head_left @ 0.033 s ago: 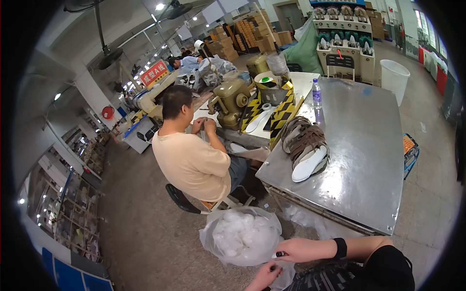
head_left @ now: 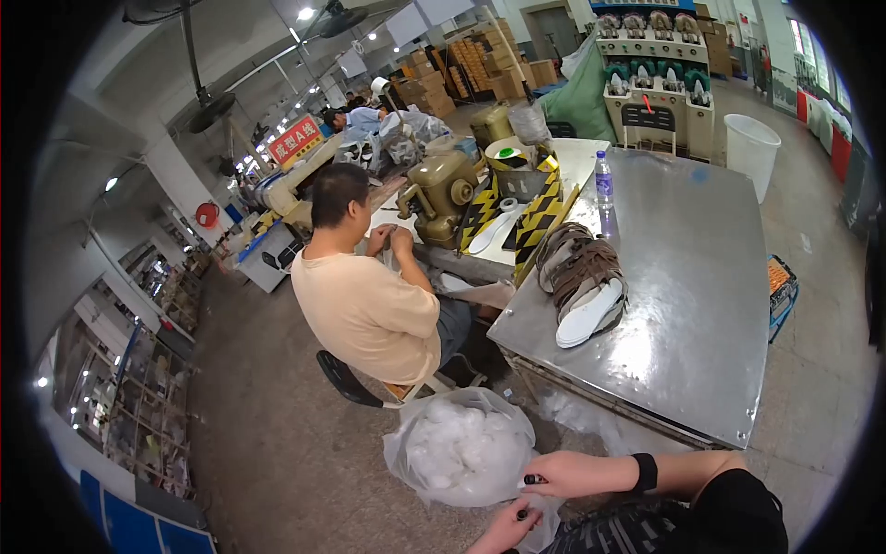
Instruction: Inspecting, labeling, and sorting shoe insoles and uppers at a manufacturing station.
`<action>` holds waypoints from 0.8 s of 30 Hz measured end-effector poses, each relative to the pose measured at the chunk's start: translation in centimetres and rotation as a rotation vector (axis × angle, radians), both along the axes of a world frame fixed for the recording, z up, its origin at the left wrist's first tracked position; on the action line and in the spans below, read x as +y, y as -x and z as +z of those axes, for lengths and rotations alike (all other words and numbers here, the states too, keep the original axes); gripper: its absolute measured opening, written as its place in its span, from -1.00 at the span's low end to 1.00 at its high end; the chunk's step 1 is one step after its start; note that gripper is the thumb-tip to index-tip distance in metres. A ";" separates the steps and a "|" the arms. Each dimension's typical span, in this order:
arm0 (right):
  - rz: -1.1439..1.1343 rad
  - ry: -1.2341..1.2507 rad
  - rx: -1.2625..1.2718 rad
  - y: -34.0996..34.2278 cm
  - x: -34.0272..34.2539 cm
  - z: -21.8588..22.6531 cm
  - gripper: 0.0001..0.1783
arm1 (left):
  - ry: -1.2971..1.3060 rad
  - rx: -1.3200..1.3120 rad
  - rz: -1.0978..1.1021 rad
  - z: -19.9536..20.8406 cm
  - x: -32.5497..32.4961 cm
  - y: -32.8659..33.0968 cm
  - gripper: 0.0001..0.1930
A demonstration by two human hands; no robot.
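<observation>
- Dark piece (head_left: 532, 480), too small to identify surely, pinched in the right hand (head_left: 565, 475) beside a plastic bag (head_left: 460, 443).
- Second piece (head_left: 522, 514) gripped in the left hand (head_left: 503, 528), hands close but apart.
- Light, steady grips should serve best.
- Beyond, brown shoes (head_left: 583, 277) on a metal worktop (head_left: 706, 249).

Fairly bright indoor light comes from lamps (head_left: 305, 13) far above and left of the fingers (head_left: 548, 472) and windows (head_left: 809, 55) far above and right, leaving a white glare on the table (head_left: 688, 277) up to their right. Shadow darkens the floor (head_left: 277, 452) beneath that table. Fisheye distortion bends straight edges toward a black rim; shelves (head_left: 143, 415) far left of the fingers look soft.
</observation>
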State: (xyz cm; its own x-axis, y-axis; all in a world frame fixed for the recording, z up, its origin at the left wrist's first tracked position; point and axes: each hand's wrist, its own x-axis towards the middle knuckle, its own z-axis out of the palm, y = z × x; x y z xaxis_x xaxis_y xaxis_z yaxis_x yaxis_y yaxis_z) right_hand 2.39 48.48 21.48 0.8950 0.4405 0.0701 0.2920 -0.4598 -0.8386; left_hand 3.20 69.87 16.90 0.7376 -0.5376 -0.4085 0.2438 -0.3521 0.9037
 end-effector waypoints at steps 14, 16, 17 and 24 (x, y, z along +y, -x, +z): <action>0.030 0.233 -0.144 1.3 -0.1 1.3 -0.65 | 0.156 0.219 0.129 -0.4 1.1 0.8 -0.74; -0.042 0.157 -0.130 2.0 0.6 -1.5 -0.68 | 0.176 0.235 0.151 0.3 1.2 0.6 -0.75; -0.096 0.092 -0.139 2.6 0.9 -2.5 -0.71 | 0.209 0.230 0.192 0.5 0.9 0.6 -0.75; 0.007 -0.148 0.013 4.2 1.6 -3.5 -0.78 | 0.095 -0.049 0.008 -0.4 2.5 0.6 -0.80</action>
